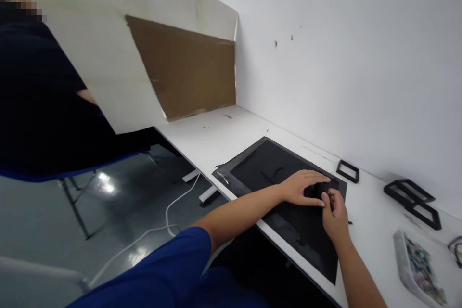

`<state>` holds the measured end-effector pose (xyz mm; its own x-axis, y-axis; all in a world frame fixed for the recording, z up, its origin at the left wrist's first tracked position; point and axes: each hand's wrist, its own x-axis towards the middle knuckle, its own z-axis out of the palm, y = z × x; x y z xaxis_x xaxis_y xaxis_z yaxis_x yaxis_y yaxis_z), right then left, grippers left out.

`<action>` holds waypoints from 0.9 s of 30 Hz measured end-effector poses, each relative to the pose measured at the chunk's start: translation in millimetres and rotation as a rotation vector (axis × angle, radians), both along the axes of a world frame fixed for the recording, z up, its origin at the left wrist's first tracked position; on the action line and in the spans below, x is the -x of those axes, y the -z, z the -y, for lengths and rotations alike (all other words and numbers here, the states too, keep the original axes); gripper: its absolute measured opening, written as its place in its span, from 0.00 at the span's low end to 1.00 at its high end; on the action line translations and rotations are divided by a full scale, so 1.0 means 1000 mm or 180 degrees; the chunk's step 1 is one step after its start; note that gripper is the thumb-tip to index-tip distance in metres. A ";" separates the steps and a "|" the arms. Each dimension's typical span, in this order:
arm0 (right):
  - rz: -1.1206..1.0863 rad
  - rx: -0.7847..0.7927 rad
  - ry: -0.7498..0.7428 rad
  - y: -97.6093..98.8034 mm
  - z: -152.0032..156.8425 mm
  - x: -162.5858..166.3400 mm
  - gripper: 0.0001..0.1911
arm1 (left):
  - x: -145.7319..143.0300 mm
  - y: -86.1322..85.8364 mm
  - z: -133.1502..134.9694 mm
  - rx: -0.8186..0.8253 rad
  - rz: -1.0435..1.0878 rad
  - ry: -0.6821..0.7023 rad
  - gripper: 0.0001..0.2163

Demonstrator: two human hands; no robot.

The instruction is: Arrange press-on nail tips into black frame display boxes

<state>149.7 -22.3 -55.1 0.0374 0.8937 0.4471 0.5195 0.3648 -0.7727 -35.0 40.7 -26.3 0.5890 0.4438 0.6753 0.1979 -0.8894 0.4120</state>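
Observation:
A small black piece (318,191) sits between my hands near the right side of a black sheet (260,168). It blends into the dark background, so its exact shape cannot be made out. My left hand (301,188) reaches over the sheet with its fingers stretched along the far side of the piece and its thumb on the near side. On the piece's right edge, my right hand (335,209) is closed, thumb pinched against curled fingers. The sheet lies flat on the white table (224,130), with a clear glossy border at its left corner.
Black rectangular frames lie by the wall: one frame (348,171) alone, then more frames (413,202) overlapping. A clear plastic box (400,260) of small mixed items stands at right front. Brown board (191,72) leans on the partition. A person (43,96) sits at left.

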 end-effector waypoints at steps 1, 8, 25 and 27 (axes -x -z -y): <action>-0.0159 0.0097 -0.0084 -0.001 0.000 0.000 0.17 | 0.003 0.001 0.001 0.0040 0.0031 0.0007 0.33; -0.1031 0.0945 -0.0815 -0.010 0.007 -0.004 0.20 | 0.004 0.002 0.001 0.0453 0.0183 0.0099 0.43; -0.1717 0.1170 -0.0245 0.015 -0.020 -0.020 0.18 | -0.005 0.033 -0.005 0.0808 0.0324 -0.0506 0.20; -0.1762 0.1131 -0.0121 0.019 -0.023 -0.019 0.18 | -0.006 0.037 -0.003 0.0651 0.0295 -0.0416 0.16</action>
